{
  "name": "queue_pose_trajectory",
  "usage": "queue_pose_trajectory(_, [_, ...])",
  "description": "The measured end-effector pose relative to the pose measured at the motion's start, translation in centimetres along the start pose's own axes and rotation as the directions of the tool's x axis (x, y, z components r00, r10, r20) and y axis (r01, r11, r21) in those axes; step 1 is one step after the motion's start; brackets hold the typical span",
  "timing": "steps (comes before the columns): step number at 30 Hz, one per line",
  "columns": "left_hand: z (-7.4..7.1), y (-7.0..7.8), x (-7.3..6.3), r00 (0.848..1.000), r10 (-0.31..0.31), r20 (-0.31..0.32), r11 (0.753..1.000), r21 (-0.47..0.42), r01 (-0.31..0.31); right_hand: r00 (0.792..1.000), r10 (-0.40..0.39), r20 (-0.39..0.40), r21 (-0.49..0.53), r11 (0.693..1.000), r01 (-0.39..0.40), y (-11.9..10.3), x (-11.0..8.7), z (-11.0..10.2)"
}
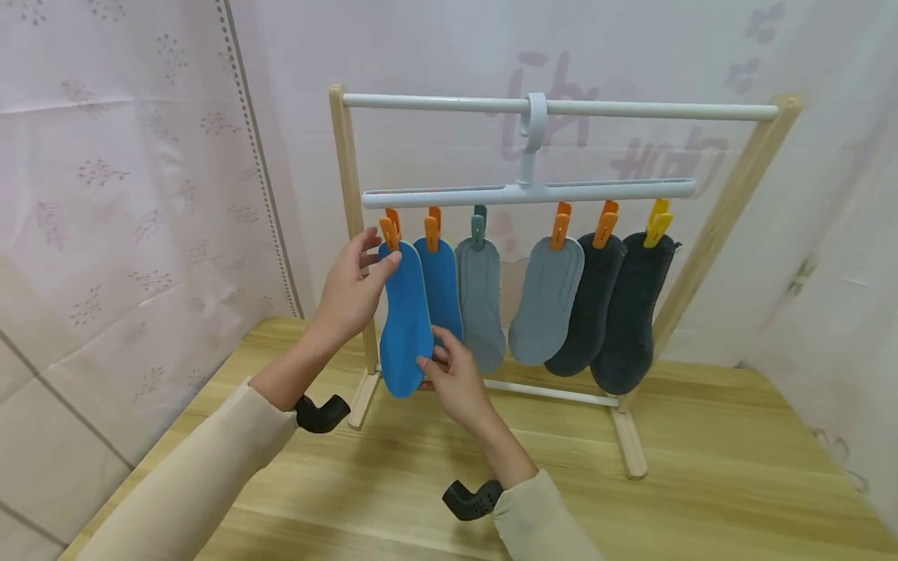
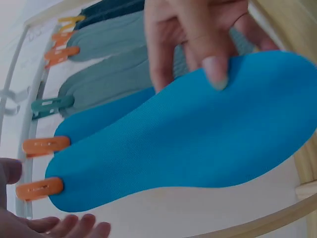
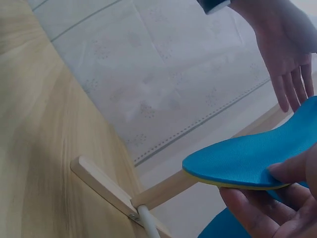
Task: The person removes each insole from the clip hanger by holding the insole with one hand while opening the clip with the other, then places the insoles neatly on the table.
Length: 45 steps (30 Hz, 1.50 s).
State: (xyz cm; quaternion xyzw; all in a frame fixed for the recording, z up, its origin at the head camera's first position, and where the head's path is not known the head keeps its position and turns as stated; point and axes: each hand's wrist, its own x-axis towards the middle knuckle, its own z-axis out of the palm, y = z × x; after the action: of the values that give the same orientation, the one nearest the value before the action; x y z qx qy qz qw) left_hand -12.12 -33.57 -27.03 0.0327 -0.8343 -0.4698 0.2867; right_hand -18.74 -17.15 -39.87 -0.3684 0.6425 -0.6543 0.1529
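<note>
A blue insole [image 1: 404, 319] hangs by its narrow end from an orange clothespin [image 1: 390, 229] at the left of a white hanger [image 1: 449, 195]. My right hand [image 1: 456, 379] pinches its lower wide part, thumb on the blue face and fingers behind, as the right wrist view also shows along the yellow underside [image 3: 237, 186]. Up by the clothespin is my left hand [image 1: 351, 288], thumb and fingers spread around the insole's top. In the left wrist view those fingers [image 2: 81, 225] stand apart from it. A second blue insole [image 1: 440, 280] hangs just behind, partly hidden.
Two grey insoles [image 1: 546, 300] and two dark fuzzy ones [image 1: 627, 327] hang farther right on orange, green and yellow clothespins. The hanger hooks over the white bar of a wooden rack [image 1: 730, 210], whose feet stand on a wood-grain table [image 1: 701, 452]. Patterned cloth [image 1: 126, 156] surrounds it.
</note>
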Motion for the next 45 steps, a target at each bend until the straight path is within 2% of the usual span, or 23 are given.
queue_pose_trajectory(5, [-0.4, 0.7, 1.8, 0.997, 0.067, -0.047, 0.996, -0.061, -0.069, 1.000, -0.002, -0.002, 0.002, 1.000, 0.002, -0.3, 0.1, -0.2])
queue_pose_trajectory(11, [-0.8, 0.3, 3.6, 0.995, 0.098, -0.031, 0.982, -0.161, -0.102, 1.000, 0.009, -0.007, 0.010, 1.000, -0.009, -0.4, 0.1, -0.1])
queue_pose_trajectory(22, [-1.2, -0.1, 4.7, 1.000, 0.012, -0.017, 0.942, -0.334, -0.017, 1.000, 0.012, -0.014, 0.063, 0.998, -0.011, -1.1, -0.1, -0.3])
queue_pose_trajectory(27, [-1.3, 0.2, 4.9, 1.000, -0.028, -0.013, 0.942, -0.336, 0.022, 0.999, 0.034, -0.011, 0.079, 0.996, -0.033, -1.3, -0.2, -0.5])
queue_pose_trajectory(32, [-1.3, 0.6, 5.0, 0.997, -0.073, -0.036, 0.948, -0.311, 0.059, 0.999, 0.050, 0.002, 0.085, 0.995, -0.050, -1.4, -0.3, -0.4])
queue_pose_trajectory(38, [-1.4, 0.8, 5.2, 0.991, -0.120, -0.057, 0.938, -0.335, 0.094, 0.998, 0.056, 0.017, 0.081, 0.995, -0.057, -1.6, -0.5, -0.3])
queue_pose_trajectory(45, [-1.6, 1.3, 5.7, 0.990, -0.119, -0.074, 0.928, -0.363, 0.084, 0.995, 0.100, 0.025, 0.078, 0.992, -0.102, -1.6, -1.5, -0.1])
